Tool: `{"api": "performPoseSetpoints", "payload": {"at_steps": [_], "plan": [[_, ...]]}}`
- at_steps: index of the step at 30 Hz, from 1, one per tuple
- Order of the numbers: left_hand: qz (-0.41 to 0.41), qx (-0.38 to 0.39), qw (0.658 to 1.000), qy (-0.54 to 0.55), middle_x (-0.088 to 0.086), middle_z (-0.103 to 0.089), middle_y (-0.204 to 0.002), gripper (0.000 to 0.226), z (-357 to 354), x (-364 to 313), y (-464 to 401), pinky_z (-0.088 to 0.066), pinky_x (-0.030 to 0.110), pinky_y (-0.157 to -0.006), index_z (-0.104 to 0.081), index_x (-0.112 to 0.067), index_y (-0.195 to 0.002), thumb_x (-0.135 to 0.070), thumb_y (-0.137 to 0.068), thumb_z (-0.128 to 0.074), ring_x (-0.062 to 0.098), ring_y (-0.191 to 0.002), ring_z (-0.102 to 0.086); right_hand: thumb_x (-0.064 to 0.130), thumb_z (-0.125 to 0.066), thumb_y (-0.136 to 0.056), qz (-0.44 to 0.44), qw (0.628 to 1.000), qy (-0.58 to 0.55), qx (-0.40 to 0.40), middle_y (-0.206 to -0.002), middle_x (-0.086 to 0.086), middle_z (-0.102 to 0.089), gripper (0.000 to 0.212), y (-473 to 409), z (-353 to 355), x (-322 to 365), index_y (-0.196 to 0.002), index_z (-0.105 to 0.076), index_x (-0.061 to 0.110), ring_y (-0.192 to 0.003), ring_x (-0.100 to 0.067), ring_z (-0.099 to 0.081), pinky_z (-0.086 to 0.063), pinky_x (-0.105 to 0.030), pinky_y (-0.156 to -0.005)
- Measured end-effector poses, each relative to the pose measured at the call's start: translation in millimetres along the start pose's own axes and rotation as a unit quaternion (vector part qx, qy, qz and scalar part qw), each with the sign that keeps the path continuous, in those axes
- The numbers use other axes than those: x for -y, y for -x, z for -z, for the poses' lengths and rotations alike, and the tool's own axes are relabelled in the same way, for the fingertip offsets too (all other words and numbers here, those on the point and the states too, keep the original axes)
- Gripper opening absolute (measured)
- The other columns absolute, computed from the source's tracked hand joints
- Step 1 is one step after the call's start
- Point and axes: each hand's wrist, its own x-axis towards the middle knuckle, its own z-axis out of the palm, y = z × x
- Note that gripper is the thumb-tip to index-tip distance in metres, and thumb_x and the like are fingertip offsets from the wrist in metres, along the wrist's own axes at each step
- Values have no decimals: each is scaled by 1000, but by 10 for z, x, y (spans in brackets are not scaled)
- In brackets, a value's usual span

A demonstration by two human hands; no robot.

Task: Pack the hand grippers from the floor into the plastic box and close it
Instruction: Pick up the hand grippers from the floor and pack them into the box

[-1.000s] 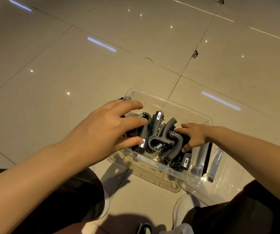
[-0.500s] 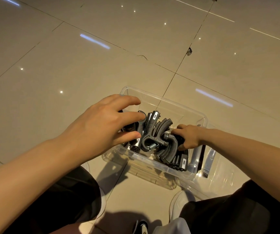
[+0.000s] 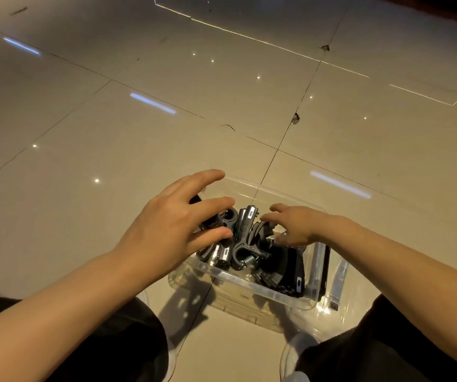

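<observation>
The hand grippers (image 3: 245,244) lie heaped in the clear plastic box (image 3: 252,285), which sits on the tiled floor (image 3: 111,133) just beyond the person's knees. They look stiff and fairly heavy for their size: hard black handles joined by steel coil springs, so they should not crush, but the curved arms hook into one another and the pile stands close to the rim. The best hold seems to be the thick handles, not the springs.

The left hand (image 3: 177,224) is spread over the left part of the heap, fingers fairly straight and gripping nothing. The right hand (image 3: 296,227) hovers over the right part with loosely curled fingers, also holding nothing that I can see.

The box walls are thin and probably flex. A clear piece, likely the lid (image 3: 337,274), leans at the box's right end. Far and left, bare floor gives free room; the near side is hemmed in by the knees.
</observation>
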Motion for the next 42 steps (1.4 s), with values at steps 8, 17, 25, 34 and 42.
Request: {"api": "performPoseSetpoints", "payload": {"at_steps": [8, 17, 25, 34, 42], "plan": [[-9, -89, 994, 63, -1, -64, -107, 40, 188, -116, -1, -48, 34, -94, -67, -20, -110, -48, -84, -56, 18, -111, -55, 56, -74, -63, 136, 862, -444, -201, -144, 17, -34, 85, 881, 532, 820, -136, -31, 49, -122, -3, -46, -47, -30, -98], [-64, -134, 985, 83, 7, -62, -113, 30, 174, -122, 375, -40, 30, -106, -64, -18, -107, -38, -85, -64, 25, -125, -47, 33, -82, -70, 187, 882, -408, -143, -134, 7, -52, 86, 574, 317, 850, -138, -31, 42, -123, -5, -49, -42, -38, -105], [114, 103, 982, 113, -11, -20, -150, 71, -218, 79, 485, -41, 41, -105, -31, -49, -137, -71, -74, -53, 13, -134, -31, 22, -80, -71, 93, 954, -176, -224, -130, 7, -56, 72, 176, 247, 529, -134, -46, 27, -118, -14, -51, -36, -28, -99], [287, 140, 947, 31, -10, -2, -157, 81, -897, 589, 536, -5, 49, -117, 0, -44, -145, -79, -73, -7, 13, -144, 5, 14, -61, -88, 153, 973, 46, -170, -124, -2, -59, 45, -761, 194, 370, -132, -50, 19, -114, -23, -54, -46, -34, -92], [325, 52, 944, -6, 8, -24, -154, 65, -1746, 625, 570, -12, 51, -114, -28, -32, -145, -63, -89, -26, 26, -140, -25, 2, -61, -81, 156, 982, 80, -71, -146, -9, -36, 76, -1308, -74, 496, -147, -25, 19, -130, -28, -38, -41, -37, -100]]}}
